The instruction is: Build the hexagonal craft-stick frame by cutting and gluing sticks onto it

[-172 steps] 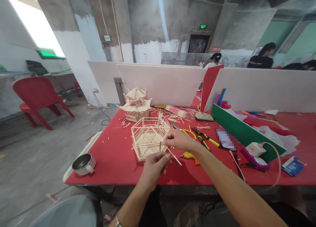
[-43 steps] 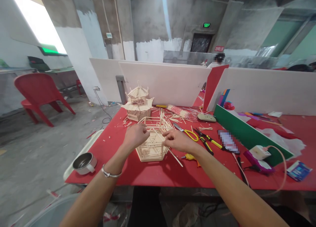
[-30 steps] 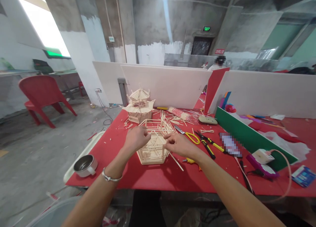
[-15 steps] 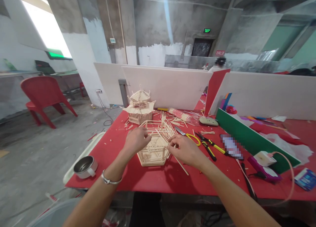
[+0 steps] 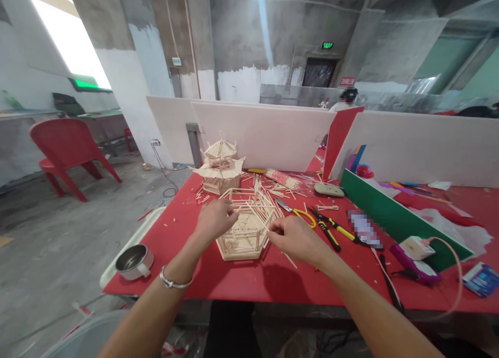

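A six-sided frame (image 5: 241, 253) built of thin pale wooden sticks stands on the red table in front of me. My left hand (image 5: 215, 222) is at its upper left side, fingers curled together on the rail; the fingertips are partly hidden. On the right, my right hand (image 5: 290, 237) pinches a thin wooden stick (image 5: 257, 216) between thumb and forefinger, the stick slanting up and left over the frame's right side. Behind the frame lies a heap of loose wooden sticks (image 5: 268, 203). A finished-looking stick pavilion (image 5: 220, 172) with tiered roofs stands at the back left.
Scissors (image 5: 300, 214) and yellow-black pliers (image 5: 329, 234) lie to the right, near a computer mouse (image 5: 329, 190). A metal cup (image 5: 134, 262) stands at the left edge. A green board (image 5: 401, 217) borders the right side, beside a purple power strip (image 5: 415, 264). Another person sits beyond the partition.
My right hand has shifted slightly, its fingers closing in a clearer pinch with the stick pointing over the frame. My left hand stays almost in place.
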`<state>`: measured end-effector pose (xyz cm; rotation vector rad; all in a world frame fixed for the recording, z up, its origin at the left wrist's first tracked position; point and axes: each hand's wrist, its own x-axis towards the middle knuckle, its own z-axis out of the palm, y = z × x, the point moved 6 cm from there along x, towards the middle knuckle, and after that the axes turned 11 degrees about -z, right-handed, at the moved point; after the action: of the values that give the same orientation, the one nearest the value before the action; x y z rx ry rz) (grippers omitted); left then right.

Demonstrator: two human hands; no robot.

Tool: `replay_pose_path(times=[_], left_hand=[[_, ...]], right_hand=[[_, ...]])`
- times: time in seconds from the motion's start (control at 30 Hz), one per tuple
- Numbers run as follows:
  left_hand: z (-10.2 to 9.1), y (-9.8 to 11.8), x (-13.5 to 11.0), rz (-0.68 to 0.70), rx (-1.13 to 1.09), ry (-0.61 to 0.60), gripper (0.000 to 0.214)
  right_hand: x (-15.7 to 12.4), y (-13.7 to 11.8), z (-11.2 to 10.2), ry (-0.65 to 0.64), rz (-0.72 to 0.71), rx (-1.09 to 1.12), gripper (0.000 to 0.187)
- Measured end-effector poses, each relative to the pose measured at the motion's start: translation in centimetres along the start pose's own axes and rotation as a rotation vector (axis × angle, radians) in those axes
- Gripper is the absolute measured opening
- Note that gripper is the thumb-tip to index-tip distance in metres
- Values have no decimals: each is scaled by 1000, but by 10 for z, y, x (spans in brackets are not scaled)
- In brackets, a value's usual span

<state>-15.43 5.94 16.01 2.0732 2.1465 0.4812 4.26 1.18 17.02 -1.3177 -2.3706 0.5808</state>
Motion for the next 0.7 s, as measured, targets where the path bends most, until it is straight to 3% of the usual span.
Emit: replay_pose_path(times=[0.4, 0.7], left_hand=[[2, 0, 1, 10, 14, 14, 29], [1, 0, 1, 12, -1, 26, 30]], right_hand=[[5, 2, 7, -19, 69, -8, 27], [5, 7, 12, 11, 35, 45, 26]])
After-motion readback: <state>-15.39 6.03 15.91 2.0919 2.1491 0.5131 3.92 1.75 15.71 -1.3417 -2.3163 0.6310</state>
